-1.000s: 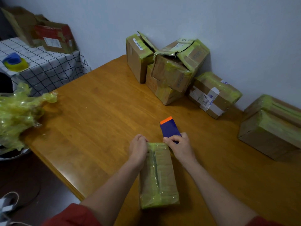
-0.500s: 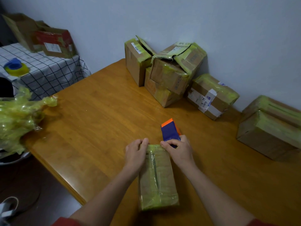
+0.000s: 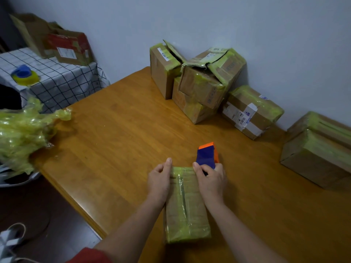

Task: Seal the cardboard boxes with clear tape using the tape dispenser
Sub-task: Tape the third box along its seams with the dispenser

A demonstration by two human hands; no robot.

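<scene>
A small cardboard box (image 3: 187,207) wrapped in yellowish tape lies lengthwise on the wooden table (image 3: 117,133) in front of me. My left hand (image 3: 159,179) rests against the box's far left corner, thumb along the top edge. At the far right corner, my right hand (image 3: 210,177) grips a blue and orange tape dispenser (image 3: 207,154), which sticks out beyond the box's far end. A clear strip runs down the middle of the box top.
Several taped boxes (image 3: 199,80) are piled against the wall, and larger ones (image 3: 319,149) sit at the right. A heap of crumpled yellow tape (image 3: 22,131) hangs over the table's left edge. A checked-cloth side table (image 3: 57,82) holds a tape roll (image 3: 24,75) and boxes.
The dispenser has tilted up slightly at the box's far end. My left hand has shifted from the box's top left side to its far corner, with the thumb now stretched out.
</scene>
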